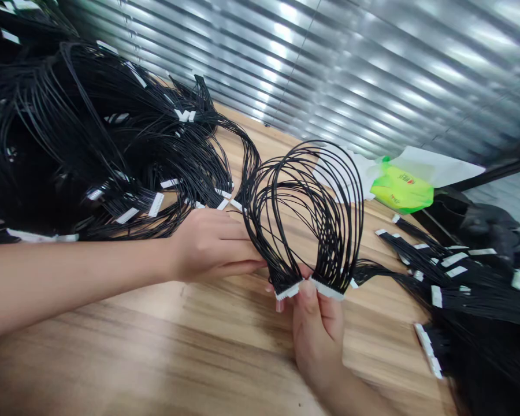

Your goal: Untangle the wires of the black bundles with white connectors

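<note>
Wood-grain tabletop (169, 341) is running across the lower view, with wire work spread over it. Nearest, at 6 o'clock, the right hand (316, 338) is pinching two white multi-pin connectors (327, 289) in a narrow grip, thumb in front, and the black wire bundle (305, 202) fixed to them is arching upward in a tall loop. The left hand (212, 248) is reaching in from 9 o'clock, its fingers (247, 254) lying together against the wires just above the connectors; whether they are gripping, I cannot tell.

One bundle is up in hand. A large heap of similar wires (69, 133) with white connectors is sitting at 10 o'clock, and a smaller spread of wires (472, 294) is lying at 4 o'clock, its connectors pointing various ways. Neither lot can be counted from this view.

Farther out at 2 o'clock, a green plastic bag (401, 188) is lying against a white sheet (433, 164), with a dark bag (481, 222) beyond the table edge. A ribbed metal shutter (372, 58) is rising behind everything at 12 o'clock.
</note>
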`<state>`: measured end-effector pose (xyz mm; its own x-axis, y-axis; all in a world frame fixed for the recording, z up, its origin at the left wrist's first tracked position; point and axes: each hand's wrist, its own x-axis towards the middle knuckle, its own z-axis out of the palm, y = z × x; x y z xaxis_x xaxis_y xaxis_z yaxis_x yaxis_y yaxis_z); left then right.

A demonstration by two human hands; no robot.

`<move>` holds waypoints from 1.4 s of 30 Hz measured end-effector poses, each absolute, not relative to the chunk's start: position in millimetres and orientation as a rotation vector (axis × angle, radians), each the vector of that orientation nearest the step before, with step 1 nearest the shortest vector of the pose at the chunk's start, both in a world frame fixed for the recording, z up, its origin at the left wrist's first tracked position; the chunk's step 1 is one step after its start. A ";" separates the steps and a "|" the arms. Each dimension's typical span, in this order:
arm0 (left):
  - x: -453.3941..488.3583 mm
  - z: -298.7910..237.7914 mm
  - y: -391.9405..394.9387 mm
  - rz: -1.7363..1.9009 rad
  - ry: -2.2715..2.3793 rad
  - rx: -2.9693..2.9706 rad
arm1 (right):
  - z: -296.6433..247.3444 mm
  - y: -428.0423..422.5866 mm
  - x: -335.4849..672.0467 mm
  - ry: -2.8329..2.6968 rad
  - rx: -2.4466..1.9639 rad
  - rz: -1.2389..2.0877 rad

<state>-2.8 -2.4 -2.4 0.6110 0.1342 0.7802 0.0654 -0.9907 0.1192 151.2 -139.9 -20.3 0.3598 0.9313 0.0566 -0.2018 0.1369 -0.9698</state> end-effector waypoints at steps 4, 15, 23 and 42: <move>-2.8 -1.5 -2.2 1.334 0.140 2.736 | -21.3 -140.8 152.5 -0.880 -1.123 0.968; -3.1 -7.1 -3.7 1.286 0.211 2.695 | -19.9 -136.0 154.4 -0.726 -1.137 1.002; -3.3 1.0 -6.6 1.077 -0.007 2.718 | -18.1 -116.5 161.6 -0.480 -1.203 0.997; -0.8 -1.3 -1.8 1.252 0.259 2.873 | -20.0 -124.7 156.8 -0.591 -1.275 1.023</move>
